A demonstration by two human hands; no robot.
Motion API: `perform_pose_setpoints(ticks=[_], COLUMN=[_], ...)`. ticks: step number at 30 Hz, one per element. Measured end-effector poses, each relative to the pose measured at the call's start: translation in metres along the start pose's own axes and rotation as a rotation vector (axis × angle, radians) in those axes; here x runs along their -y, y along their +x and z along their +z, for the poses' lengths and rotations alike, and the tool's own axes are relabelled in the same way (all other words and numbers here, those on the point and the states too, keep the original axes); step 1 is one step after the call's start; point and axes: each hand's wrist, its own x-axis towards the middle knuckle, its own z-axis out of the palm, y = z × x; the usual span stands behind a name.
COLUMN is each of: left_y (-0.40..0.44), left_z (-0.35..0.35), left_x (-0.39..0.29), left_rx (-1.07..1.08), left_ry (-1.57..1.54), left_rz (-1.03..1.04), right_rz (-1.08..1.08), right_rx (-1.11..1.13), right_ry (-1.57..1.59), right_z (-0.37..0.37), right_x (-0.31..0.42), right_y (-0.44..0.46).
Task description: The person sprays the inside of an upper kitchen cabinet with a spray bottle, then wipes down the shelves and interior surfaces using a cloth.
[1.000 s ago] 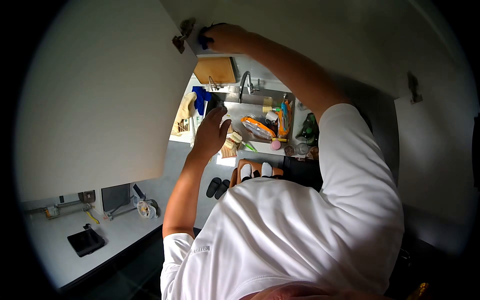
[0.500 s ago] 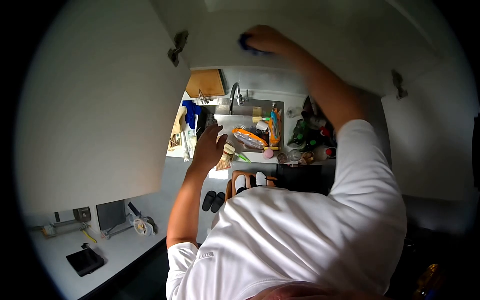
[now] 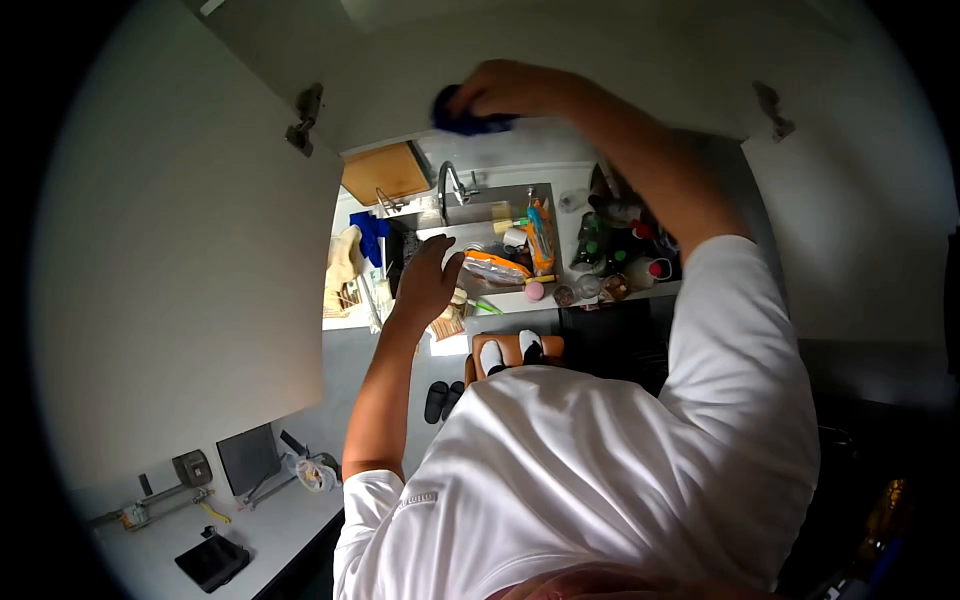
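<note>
My right hand (image 3: 500, 88) is closed on a dark blue cloth (image 3: 462, 118) against the cabinet's bottom shelf (image 3: 380, 95), near its front edge. Below and to the left, my left hand (image 3: 430, 278) hangs in the air with its fingers apart and holds nothing. Beneath it lies the sink (image 3: 475, 240) with a curved tap (image 3: 446, 190). Orange-edged packages (image 3: 497, 268) and a white cup (image 3: 515, 238) are in the sink.
An open cabinet door (image 3: 190, 250) fills the left side. A wooden board (image 3: 386, 173) leans behind the sink. Green bottles (image 3: 588, 240) and glasses stand right of it. A blue cloth (image 3: 368, 236) lies at the left. My feet are on a brown stool (image 3: 550, 348).
My right hand went right with the blue cloth, then back left and slightly down to the shelf's front edge. My left hand stayed raised with its fingers apart. The view has shifted.
</note>
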Motion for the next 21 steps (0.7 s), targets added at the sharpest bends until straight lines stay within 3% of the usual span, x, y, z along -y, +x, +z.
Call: perform_pose_setpoints(ticks=[1,4,7,9,11,15,16,17,18,21], left_y=[0.002,0.006,0.003,0.001,-0.003,-0.015,-0.019,-0.023,-0.026,-0.034], left_z=[0.003,0.006,0.004,0.002,0.001,-0.004,-0.004,-0.003,-0.002,0.000], left_x=[0.000,0.004,0.008,0.011,0.017,0.015,0.014,0.014,0.014,0.010], left_rx=[0.007,0.024,0.037,0.048,0.050,0.070,0.064,0.059,0.075,0.101], left_ry=[0.003,-0.001,-0.020,-0.028,-0.019,0.007,0.006,0.004,-0.008,-0.019], left_rz=[-0.001,0.020,0.019,0.002,-0.001,-0.040,-0.037,-0.033,-0.070,-0.123], right_rz=[-0.020,0.412,0.553,0.656,0.805,0.829,0.769,0.931,0.700,0.735], right_rx=[-0.024,0.017,-0.213,-0.281,-0.522,-0.335,-0.395,-0.571,-0.425,-0.381], right_ry=[-0.033,-0.050,0.019,0.007,0.009,-0.712,-0.806,-0.346,-0.540,-0.032], right_z=[-0.013,-0.070,-0.096,-0.108,-0.115,-0.105,-0.092,-0.080,-0.074,-0.030], right_x=[-0.025,-0.025,-0.097,-0.109,-0.101,-0.154,-0.178,-0.113,-0.139,-0.069], right_y=[-0.025,-0.115,-0.206,-0.227,-0.236,-0.149,-0.115,-0.078,-0.042,0.063])
